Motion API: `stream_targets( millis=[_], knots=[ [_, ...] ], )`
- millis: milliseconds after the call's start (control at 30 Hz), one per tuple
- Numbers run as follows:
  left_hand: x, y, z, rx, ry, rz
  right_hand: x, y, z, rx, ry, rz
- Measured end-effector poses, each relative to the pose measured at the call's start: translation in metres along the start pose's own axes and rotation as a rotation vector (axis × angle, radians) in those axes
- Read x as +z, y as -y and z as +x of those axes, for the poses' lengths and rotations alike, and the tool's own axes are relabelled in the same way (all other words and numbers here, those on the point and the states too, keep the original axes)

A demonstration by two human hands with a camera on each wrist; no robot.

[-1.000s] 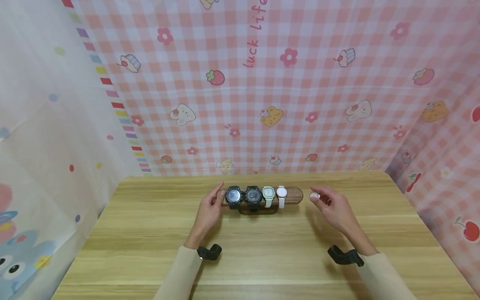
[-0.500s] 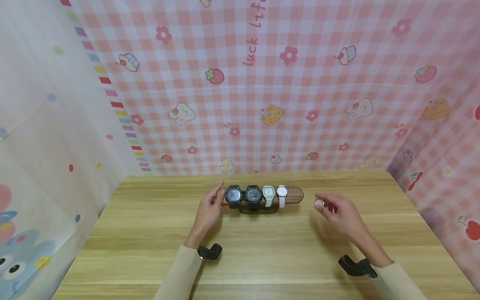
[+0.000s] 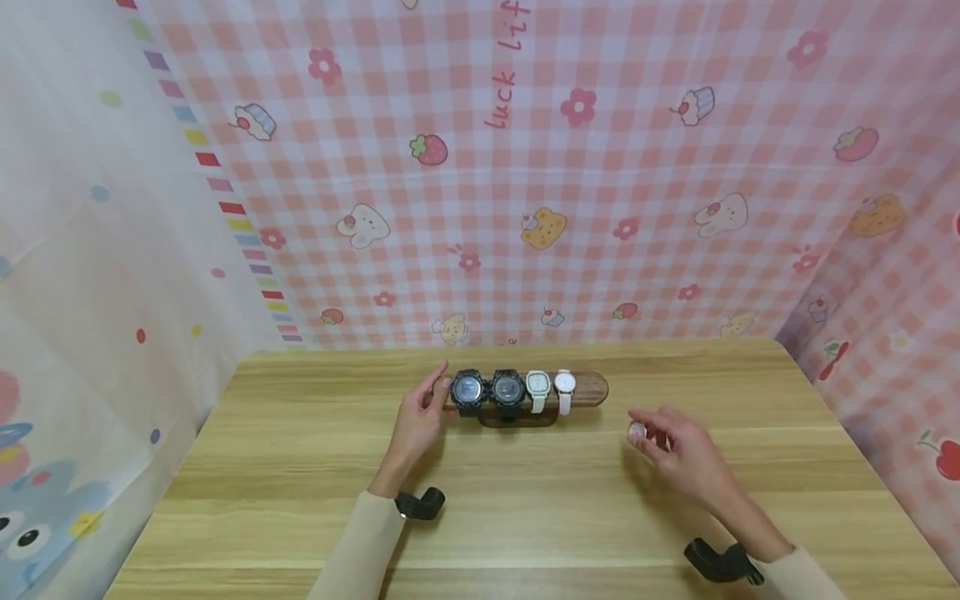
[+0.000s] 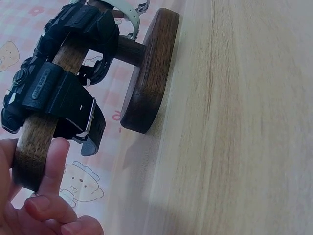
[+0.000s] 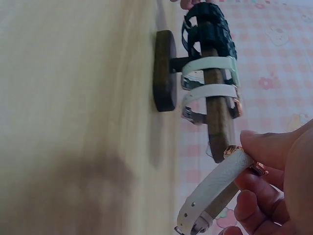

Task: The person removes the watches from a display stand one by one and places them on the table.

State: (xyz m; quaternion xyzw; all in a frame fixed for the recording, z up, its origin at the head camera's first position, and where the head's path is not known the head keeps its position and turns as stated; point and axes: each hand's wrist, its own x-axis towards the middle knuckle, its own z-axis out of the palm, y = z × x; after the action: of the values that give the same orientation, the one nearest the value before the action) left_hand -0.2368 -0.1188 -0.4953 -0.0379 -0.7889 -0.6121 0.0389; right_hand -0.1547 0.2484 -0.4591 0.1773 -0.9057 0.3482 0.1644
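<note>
The right hand [image 3: 678, 454] pinches a round, white-strapped watch with a rose-gold-coloured case [image 5: 215, 183] between thumb and fingers; gripping it by the case probably spares the strap, which hangs below in what looks like a buckled loop. That watch is off the right end of the dark brown wooden T-shaped stand [image 3: 592, 389], apart from it and nearer the person. The left hand [image 3: 418, 417] has thumb and fingers closed about the stand's left end, likely to steady its raised bar against tipping. Rightward along the stand from there sit two chunky black round watches, a mint-green square watch [image 3: 537, 383] and a slim white round watch [image 3: 565, 382], their straps looped round the bar, which presumably holds their dials up. Beneath the stand's base lies the pale wood-grain table [image 3: 525, 517].
</note>
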Motion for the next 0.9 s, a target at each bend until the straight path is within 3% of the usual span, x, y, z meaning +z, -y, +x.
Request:
stream_targets(
  millis=[533, 900],
  knots=[
    [0.0, -0.001, -0.001, -0.01, -0.004, 0.002, 0.025, -0.001, -0.019, -0.004, 0.028, 0.007],
    [0.002, -0.002, -0.001, -0.019, -0.013, 0.007, 0.035, 0.002, -0.022, 0.149, 0.109, 0.022]
  ],
)
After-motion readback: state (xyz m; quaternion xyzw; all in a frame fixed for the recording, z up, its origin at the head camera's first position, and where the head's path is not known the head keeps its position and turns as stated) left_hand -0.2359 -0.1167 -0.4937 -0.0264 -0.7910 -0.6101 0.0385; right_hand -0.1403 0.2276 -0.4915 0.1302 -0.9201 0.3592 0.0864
